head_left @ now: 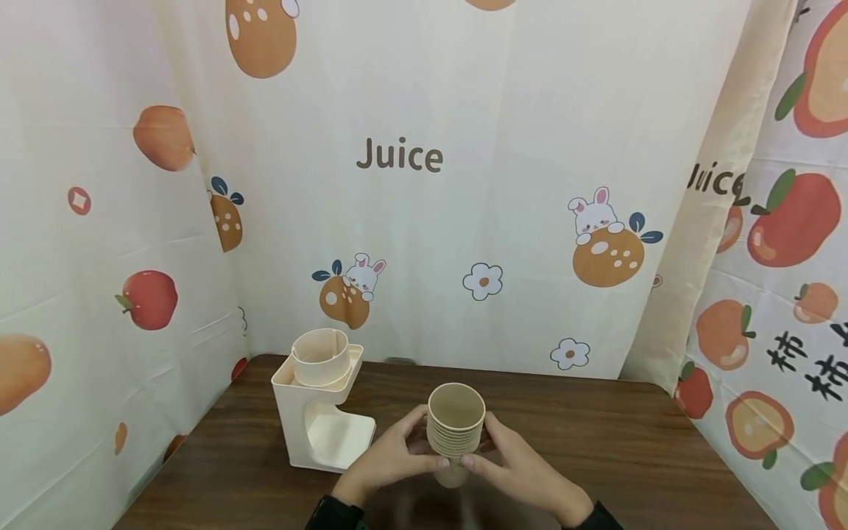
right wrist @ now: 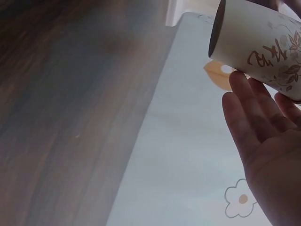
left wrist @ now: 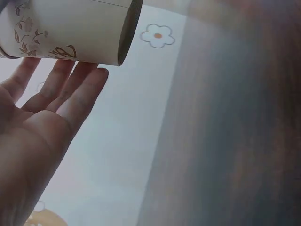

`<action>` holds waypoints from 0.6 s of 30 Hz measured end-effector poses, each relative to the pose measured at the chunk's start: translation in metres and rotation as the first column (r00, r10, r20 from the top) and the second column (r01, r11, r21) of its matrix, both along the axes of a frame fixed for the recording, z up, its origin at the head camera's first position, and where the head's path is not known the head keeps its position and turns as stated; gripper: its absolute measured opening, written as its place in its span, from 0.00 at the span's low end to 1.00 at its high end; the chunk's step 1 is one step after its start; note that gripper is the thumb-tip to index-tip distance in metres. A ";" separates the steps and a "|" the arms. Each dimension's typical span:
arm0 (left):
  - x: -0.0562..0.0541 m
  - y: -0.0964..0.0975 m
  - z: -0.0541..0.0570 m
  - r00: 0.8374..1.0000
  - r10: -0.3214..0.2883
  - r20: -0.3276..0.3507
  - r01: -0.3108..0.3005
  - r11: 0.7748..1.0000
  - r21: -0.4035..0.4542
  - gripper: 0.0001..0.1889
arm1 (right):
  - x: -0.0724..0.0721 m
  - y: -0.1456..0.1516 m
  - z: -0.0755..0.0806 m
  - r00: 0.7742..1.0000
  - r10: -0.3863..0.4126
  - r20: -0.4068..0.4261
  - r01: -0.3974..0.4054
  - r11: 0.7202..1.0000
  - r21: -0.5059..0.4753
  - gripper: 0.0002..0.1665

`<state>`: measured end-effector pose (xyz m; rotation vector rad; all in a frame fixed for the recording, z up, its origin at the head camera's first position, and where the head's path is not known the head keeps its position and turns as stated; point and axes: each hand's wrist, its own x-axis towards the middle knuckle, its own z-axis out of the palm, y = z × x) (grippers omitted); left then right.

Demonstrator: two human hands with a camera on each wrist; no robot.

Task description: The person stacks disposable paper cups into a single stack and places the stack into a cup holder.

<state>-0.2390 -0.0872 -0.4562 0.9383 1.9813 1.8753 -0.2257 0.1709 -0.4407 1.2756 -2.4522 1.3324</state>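
A stack of beige paper cups (head_left: 456, 427) is held upright over the table between both hands, open mouths up. My left hand (head_left: 396, 455) grips it from the left, its thumb at the front near the lower rims. From the right, my right hand (head_left: 520, 467) grips the same stack, thumb also in front. In the left wrist view, the fingers of the left hand (left wrist: 51, 108) touch the side of the lowest printed cup (left wrist: 80, 30). The right wrist view has the right hand (right wrist: 268, 127) with fingertips against that printed cup (right wrist: 256, 40).
A white holder (head_left: 298, 427) with a round cylinder (head_left: 321, 357) on top and a flat base stands on the left of the dark wooden table (head_left: 570, 427). Behind and beside the table hang printed curtains (head_left: 424, 221).
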 end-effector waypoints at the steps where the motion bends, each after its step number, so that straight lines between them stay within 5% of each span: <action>1: 0.000 -0.001 0.002 1.000 0.005 -0.003 -0.005 1.000 0.003 0.35 | 0.000 -0.001 0.002 1.000 0.000 0.007 0.000 1.000 -0.009 0.27; 18: 0.015 -0.013 0.043 0.974 0.140 -0.180 -0.137 0.990 0.031 0.28 | -0.001 -0.024 0.030 1.000 0.003 -0.019 -0.005 0.995 -0.102 0.28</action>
